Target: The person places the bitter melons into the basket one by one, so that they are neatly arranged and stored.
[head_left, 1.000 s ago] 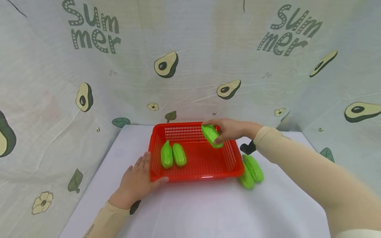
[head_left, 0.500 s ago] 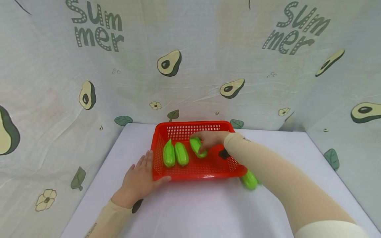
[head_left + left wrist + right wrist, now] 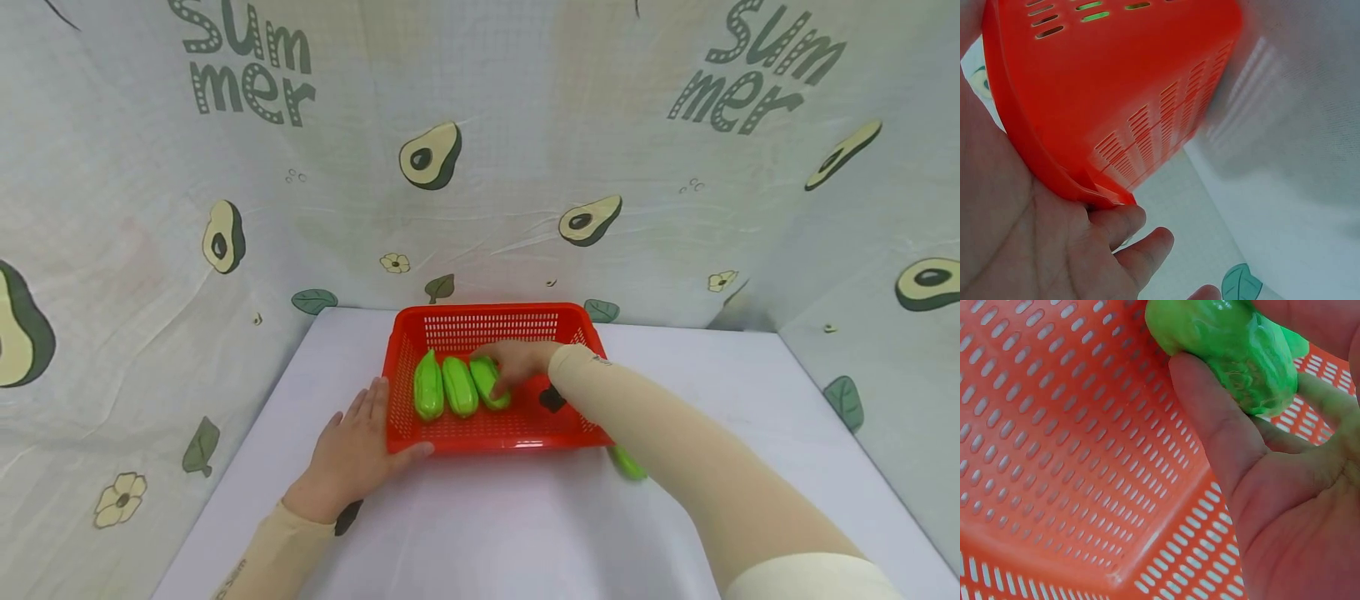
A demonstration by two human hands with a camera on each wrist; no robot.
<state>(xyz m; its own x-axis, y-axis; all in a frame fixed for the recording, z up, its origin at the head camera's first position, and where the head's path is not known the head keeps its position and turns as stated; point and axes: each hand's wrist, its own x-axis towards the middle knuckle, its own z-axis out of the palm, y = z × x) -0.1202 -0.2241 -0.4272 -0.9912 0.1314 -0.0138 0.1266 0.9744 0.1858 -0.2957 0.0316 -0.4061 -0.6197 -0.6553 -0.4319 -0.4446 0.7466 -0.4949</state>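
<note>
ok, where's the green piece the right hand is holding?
In the head view the third green piece sits inside the red basket, left of centre, right beside the other two green pieces, with the right hand gripping it.

head: above, forward-down | wrists: close (both share basket (image 3: 491,433))

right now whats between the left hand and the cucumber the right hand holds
In the head view, the basket wall and two cucumbers: one, another.

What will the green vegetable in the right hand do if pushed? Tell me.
The green vegetable looks glossy, moulded plastic: probably stiff, light and somewhat slippery. Its rounded, oblong body might roll sideways, though the red basket walls would likely stop it.
</note>
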